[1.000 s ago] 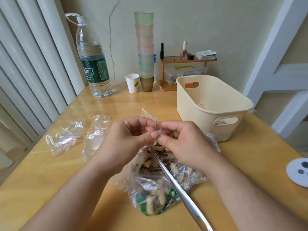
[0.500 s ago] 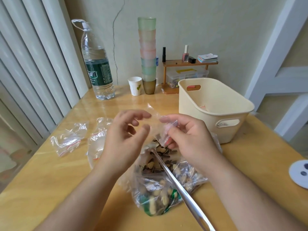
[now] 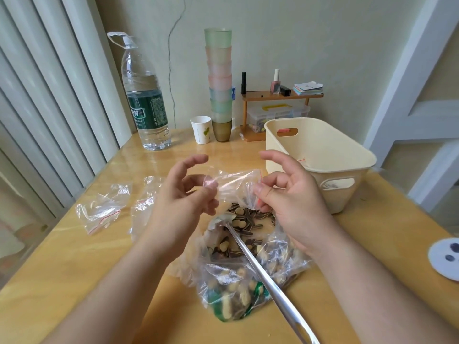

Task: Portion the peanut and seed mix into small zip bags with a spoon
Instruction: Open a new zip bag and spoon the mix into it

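A small clear zip bag point(image 3: 234, 182) with a red strip is stretched between my hands above the table. My left hand point(image 3: 182, 202) pinches its left end and my right hand point(image 3: 289, 197) pinches its right end. Below them lies a large clear bag of peanut and seed mix point(image 3: 248, 259), its mouth open. A long metal spoon point(image 3: 260, 269) rests in the mix, bowl near the top, handle pointing toward me. Two more empty zip bags point(image 3: 104, 207) lie on the table to the left.
A cream plastic basket point(image 3: 320, 155) stands at the right. At the back are a big water bottle point(image 3: 145, 105), a paper cup point(image 3: 201, 129), a tall stack of cups point(image 3: 219, 78) and a small wooden shelf point(image 3: 280, 95). A white disc point(image 3: 444, 261) lies at the right edge.
My hands have drawn apart from a close pinch at the centre, and the small zip bag is now stretched out wide between them.
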A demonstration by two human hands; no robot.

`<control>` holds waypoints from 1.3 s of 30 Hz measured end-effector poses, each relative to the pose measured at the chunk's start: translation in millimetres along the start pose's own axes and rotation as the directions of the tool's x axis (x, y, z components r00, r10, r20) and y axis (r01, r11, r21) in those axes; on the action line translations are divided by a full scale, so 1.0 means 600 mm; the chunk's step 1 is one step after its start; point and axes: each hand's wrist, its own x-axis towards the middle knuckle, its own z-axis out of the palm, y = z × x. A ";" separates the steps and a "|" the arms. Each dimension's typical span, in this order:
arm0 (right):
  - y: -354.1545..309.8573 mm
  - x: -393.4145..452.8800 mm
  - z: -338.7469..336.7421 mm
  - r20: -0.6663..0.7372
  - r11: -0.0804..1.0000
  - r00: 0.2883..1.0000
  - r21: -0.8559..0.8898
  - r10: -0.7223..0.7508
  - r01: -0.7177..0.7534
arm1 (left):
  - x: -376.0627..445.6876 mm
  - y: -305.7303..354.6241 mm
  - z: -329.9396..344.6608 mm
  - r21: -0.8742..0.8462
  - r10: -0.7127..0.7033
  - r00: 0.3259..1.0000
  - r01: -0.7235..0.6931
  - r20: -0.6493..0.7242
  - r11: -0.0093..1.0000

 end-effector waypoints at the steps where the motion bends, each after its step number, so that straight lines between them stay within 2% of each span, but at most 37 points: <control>1: -0.001 0.000 -0.001 0.008 1.000 1.000 0.015 -0.004 0.004 | -0.004 -0.001 0.001 0.100 0.048 0.999 -0.050 0.019 0.994; 2: -0.002 0.000 -0.002 0.022 0.999 1.000 0.036 -0.003 0.002 | -0.007 -0.003 0.001 0.243 0.126 0.991 -0.132 0.039 0.961; 3: -0.002 0.001 -0.003 0.040 0.999 0.999 0.051 0.004 -0.006 | -0.010 -0.005 -0.001 0.409 0.229 0.970 -0.241 0.079 0.880; 4: -0.002 0.001 -0.003 0.062 0.998 0.998 0.053 0.015 -0.019 | -0.013 -0.004 -0.001 0.564 0.326 0.933 -0.352 0.152 0.746; 6: -0.001 -0.001 -0.002 0.115 0.999 0.993 0.017 0.037 -0.039 | -0.017 -0.002 -0.002 0.689 0.409 0.847 -0.521 0.340 0.505; 7: -0.001 -0.003 -0.001 0.142 0.999 0.989 -0.006 0.047 -0.046 | -0.018 -0.005 -0.002 0.685 0.393 0.821 -0.565 0.413 0.461; 9: -0.001 -0.006 0.001 0.183 0.998 0.981 -0.020 0.064 -0.061 | -0.022 -0.012 -0.001 0.654 0.284 0.828 -0.558 0.484 0.510; 11: -0.003 -0.007 0.002 0.201 0.998 0.977 -0.015 0.066 -0.064 | -0.023 -0.020 0.000 0.642 0.198 0.844 -0.513 0.498 0.571; 16: -0.004 -0.005 -0.003 0.200 0.996 0.976 -0.040 0.084 -0.077 | -0.020 -0.024 0.001 0.655 0.169 0.867 -0.469 0.469 0.592; 19: -0.004 -0.005 -0.001 0.213 0.996 0.973 -0.007 0.088 -0.089 | -0.016 -0.021 -0.006 0.642 0.186 0.852 -0.497 0.490 0.584; 21: -0.002 -0.004 0.001 0.204 0.996 0.976 0.023 0.081 -0.087 | -0.010 -0.019 -0.012 0.543 0.162 0.860 -0.440 0.484 0.715; 23: -0.002 -0.003 0.000 0.188 0.996 0.980 0.048 0.067 -0.077 | -0.003 -0.016 -0.016 0.403 0.132 0.897 -0.316 0.422 0.859; 26: -0.005 0.000 -0.004 0.175 0.995 0.983 0.080 0.051 -0.066 | 0.006 -0.010 -0.020 0.261 0.112 0.958 -0.182 0.262 0.948; 30: -0.007 -0.002 -0.005 0.176 0.997 0.984 0.065 0.017 -0.029 | 0.012 0.001 -0.022 0.060 -0.031 0.990 0.023 0.134 0.998; 32: -0.008 -0.004 -0.003 0.171 0.997 0.985 0.069 0.016 -0.028 | 0.013 -0.003 -0.019 0.090 -0.050 0.997 0.045 0.061 0.995; 33: -0.009 -0.005 -0.002 0.167 0.997 0.986 0.067 0.015 -0.027 | 0.012 -0.006 -0.018 0.154 -0.008 1.000 0.004 0.026 0.988; 34: -0.009 -0.005 -0.002 0.161 0.998 0.987 0.062 0.013 -0.023 | 0.009 -0.009 -0.017 0.265 0.080 0.997 -0.080 0.009 0.961; 35: -0.009 -0.006 -0.001 0.155 0.998 0.988 0.056 0.009 -0.018 | 0.006 -0.011 -0.018 0.422 0.208 0.978 -0.203 0.034 0.884; 37: -0.010 -0.008 0.001 0.150 0.999 0.989 0.037 -0.001 -0.005 | -0.006 -0.007 -0.015 0.677 0.372 0.885 -0.457 0.281 0.577; 38: -0.009 -0.009 0.003 0.152 1.000 0.988 0.023 -0.004 0.000 | -0.010 -0.006 -0.013 0.704 0.374 0.829 -0.553 0.415 0.445; 39: -0.008 -0.010 0.005 0.156 1.000 0.988 0.005 -0.005 0.004 | -0.014 -0.004 -0.009 0.698 0.345 0.795 -0.605 0.499 0.384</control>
